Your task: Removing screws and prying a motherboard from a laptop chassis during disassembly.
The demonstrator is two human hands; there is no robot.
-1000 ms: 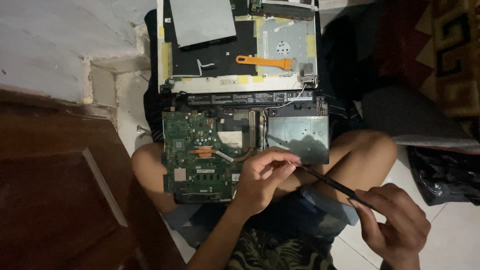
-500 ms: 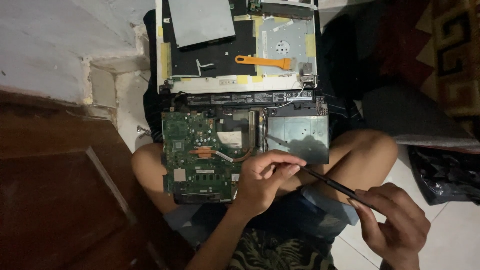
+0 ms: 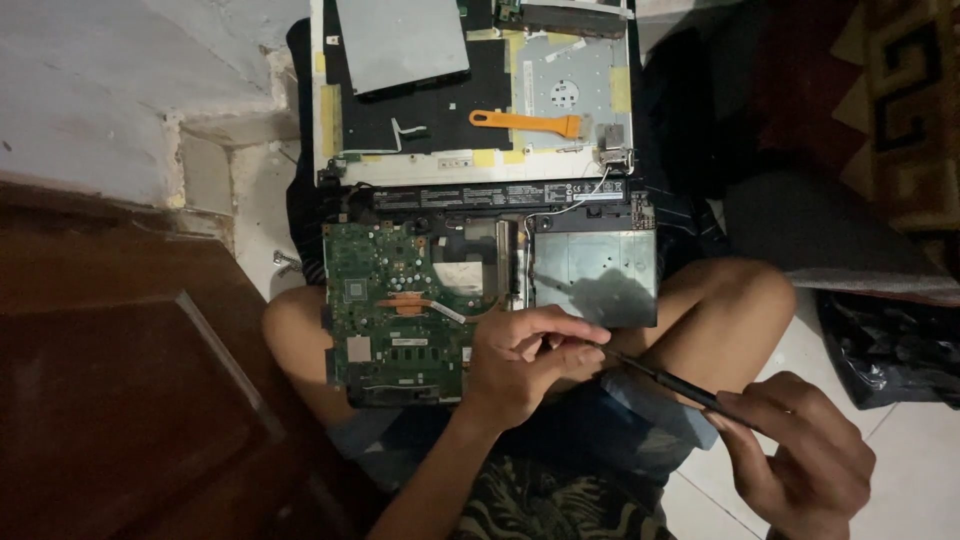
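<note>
An opened laptop lies across my lap, its green motherboard [image 3: 390,300] bare on the left and a grey metal drive bay [image 3: 595,275] on the right. My left hand [image 3: 525,360] rests at the board's lower right edge, fingers pinched together around the tip of a black screwdriver [image 3: 670,380]. My right hand [image 3: 795,455] grips the screwdriver's handle at the lower right, above my right knee. Whether the pinched fingers also hold a screw is hidden.
Beyond the board lies the laptop's removed cover [image 3: 470,90] with a grey plate [image 3: 400,40] and an orange plastic pry tool [image 3: 525,123] on it. A dark wooden door [image 3: 120,390] fills the left. A black bag [image 3: 890,350] lies on the white tiles at right.
My left hand's fingers have closed tighter round the screwdriver tip and shifted slightly right. The right hand and the laptop have barely moved.
</note>
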